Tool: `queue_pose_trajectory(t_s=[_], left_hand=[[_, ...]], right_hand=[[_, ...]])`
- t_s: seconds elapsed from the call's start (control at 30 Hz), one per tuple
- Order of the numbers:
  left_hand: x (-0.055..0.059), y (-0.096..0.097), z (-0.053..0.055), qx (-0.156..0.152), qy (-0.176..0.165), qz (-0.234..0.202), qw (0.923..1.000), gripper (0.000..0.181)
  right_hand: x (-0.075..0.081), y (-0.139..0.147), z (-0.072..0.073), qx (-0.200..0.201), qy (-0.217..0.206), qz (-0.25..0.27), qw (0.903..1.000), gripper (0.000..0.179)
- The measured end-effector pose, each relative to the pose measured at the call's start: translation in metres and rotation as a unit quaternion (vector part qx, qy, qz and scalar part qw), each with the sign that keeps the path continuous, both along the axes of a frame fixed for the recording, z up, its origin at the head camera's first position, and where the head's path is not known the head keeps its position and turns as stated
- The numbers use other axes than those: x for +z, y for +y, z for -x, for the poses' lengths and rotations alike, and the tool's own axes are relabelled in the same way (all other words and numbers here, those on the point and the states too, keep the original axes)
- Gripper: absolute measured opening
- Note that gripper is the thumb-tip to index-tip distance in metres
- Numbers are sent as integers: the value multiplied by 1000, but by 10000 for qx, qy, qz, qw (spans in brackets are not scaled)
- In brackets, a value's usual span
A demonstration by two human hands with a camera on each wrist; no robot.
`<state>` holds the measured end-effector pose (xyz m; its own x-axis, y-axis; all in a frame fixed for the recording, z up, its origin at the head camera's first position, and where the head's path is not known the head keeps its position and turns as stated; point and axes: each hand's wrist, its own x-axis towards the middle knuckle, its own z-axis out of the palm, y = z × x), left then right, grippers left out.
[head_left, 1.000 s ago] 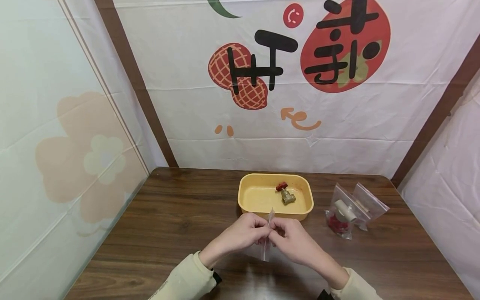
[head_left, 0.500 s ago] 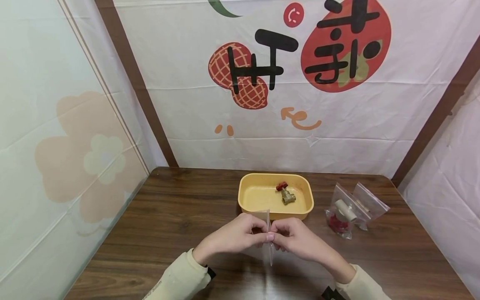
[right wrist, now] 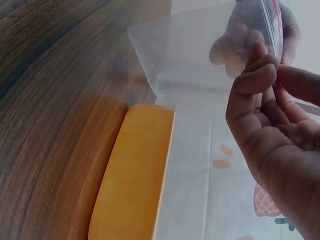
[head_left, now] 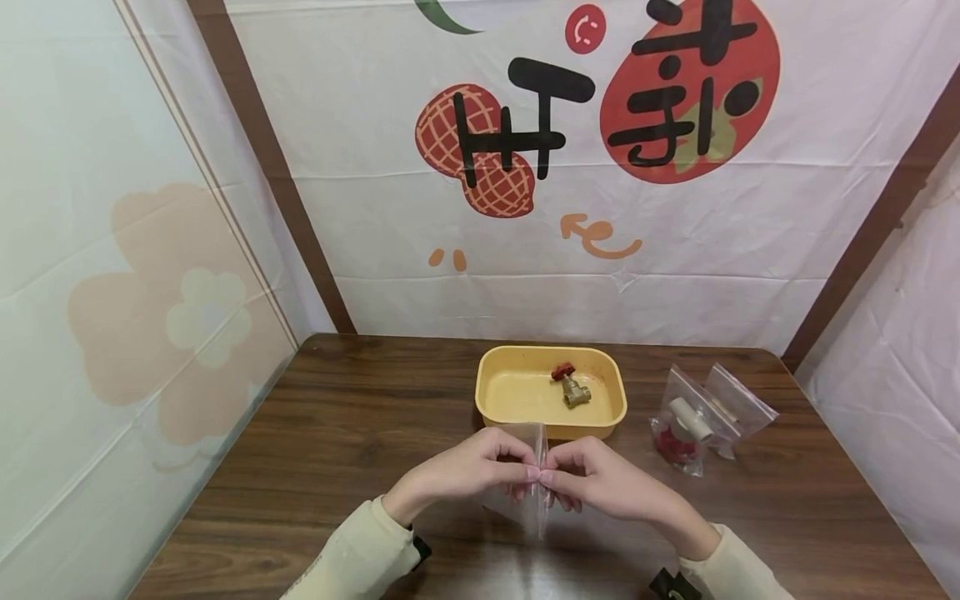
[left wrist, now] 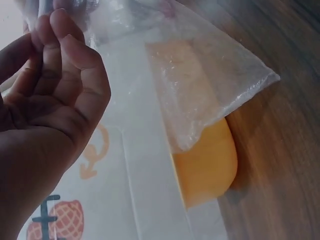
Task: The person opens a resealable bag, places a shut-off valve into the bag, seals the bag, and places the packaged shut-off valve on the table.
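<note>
Both hands meet in front of the yellow tray and hold a clear zip-lock bag [head_left: 542, 517] between them. My left hand [head_left: 483, 467] pinches one side of its top edge with thumb and fingers. From the other side my right hand [head_left: 600, 479] pinches the same edge, the thumb tips nearly touching. In the right wrist view the zip-lock bag [right wrist: 190, 50] hangs from a red-lined strip, and no contents show through it. A brass valve [head_left: 576, 393] with a red handle lies inside the yellow tray [head_left: 498, 421], toward its right side.
Right of the tray stand two clear zip bags: a front bag [head_left: 686, 433] with a whitish cylinder and something red, and a back bag [head_left: 738, 404] partly behind it. The dark wooden table [head_left: 360, 417] ends at a printed cloth wall [head_left: 420, 308].
The bag's top edge has turned and its film now spreads more to the left. The thumbs have shifted slightly along the edge; both hands still pinch it. Tray, valve and other bags stay put.
</note>
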<state>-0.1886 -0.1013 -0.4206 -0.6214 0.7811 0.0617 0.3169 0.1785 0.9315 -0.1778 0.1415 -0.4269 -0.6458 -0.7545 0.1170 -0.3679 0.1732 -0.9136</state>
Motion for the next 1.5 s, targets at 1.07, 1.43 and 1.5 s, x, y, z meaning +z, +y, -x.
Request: queue_pose_trajectory(t_s=[1.07,1.43,1.5], left_hand=[[2,12,-4,1033,500,291,9930,30],[6,12,-3,1241,486,448,9901,32],[6,11,-3,1311,603,497,9883,32]], right_hand=[[1,-15,-7,-1357,364,35,9901,15],[1,-15,-6,-1513,437,175,9874,15],[0,-15,-5,-1542,479,171,9867,16]])
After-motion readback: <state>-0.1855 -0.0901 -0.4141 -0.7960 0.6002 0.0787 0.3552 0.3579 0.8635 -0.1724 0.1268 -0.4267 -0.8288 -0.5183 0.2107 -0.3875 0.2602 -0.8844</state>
